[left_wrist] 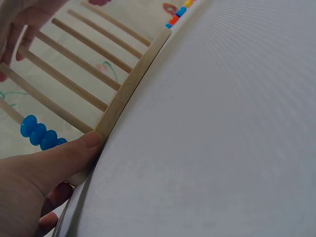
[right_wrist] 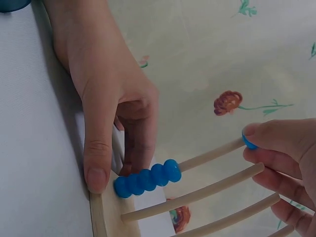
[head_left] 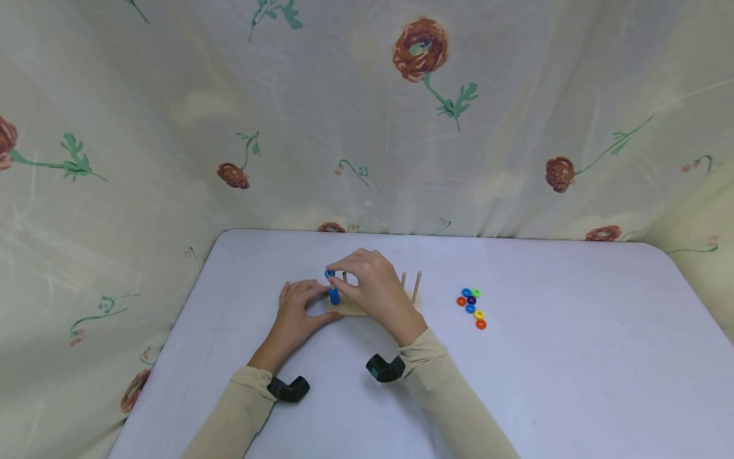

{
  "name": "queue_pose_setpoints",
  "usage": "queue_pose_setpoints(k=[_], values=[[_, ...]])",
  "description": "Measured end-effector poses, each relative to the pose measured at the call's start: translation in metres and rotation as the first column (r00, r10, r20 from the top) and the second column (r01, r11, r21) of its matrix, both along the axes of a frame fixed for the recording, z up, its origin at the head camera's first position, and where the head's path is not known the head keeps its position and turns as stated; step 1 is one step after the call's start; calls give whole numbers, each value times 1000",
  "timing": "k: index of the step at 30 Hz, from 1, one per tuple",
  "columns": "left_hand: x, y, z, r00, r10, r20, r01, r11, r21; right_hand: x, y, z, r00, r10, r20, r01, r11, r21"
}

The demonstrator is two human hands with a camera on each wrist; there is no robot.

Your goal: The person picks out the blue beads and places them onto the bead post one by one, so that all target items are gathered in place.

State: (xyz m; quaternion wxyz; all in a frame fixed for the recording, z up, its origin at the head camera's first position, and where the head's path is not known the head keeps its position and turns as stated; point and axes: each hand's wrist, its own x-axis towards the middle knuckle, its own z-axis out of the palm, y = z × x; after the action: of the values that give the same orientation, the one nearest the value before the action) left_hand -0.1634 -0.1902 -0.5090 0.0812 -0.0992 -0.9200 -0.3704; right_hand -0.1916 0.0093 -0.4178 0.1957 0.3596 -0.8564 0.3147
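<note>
A wooden peg stand (head_left: 357,310) with a row of upright pegs sits on the table. Several blue rings (right_wrist: 148,180) are stacked at the bottom of its leftmost peg. My left hand (head_left: 298,311) grips the left end of the base, its thumb (left_wrist: 74,153) on the front edge and the fingers partly hidden behind. At the top of the leftmost peg, my right hand (head_left: 375,285) pinches another blue ring (right_wrist: 250,143) between thumb and index finger. In the right wrist view that ring is at the peg's tip; whether the peg passes through it, I cannot tell.
To the right of the stand lie several loose rings (head_left: 470,308) in blue, green, orange, yellow and dark purple. A white cloth covers the table (head_left: 573,357). A flowered curtain (head_left: 321,115) hangs behind its back edge.
</note>
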Motion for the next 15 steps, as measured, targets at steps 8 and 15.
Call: queue_pose_setpoints(k=[8,15], values=[[-1,1,-1,1000,-4,-10,4,1000,5,1,-1,-1,1000,-1,5,1,1000,-6],[0,1,1,1000,1,-6,-1,1000,2,0,0,-1,1000,-7,-13,7,1000,-8]])
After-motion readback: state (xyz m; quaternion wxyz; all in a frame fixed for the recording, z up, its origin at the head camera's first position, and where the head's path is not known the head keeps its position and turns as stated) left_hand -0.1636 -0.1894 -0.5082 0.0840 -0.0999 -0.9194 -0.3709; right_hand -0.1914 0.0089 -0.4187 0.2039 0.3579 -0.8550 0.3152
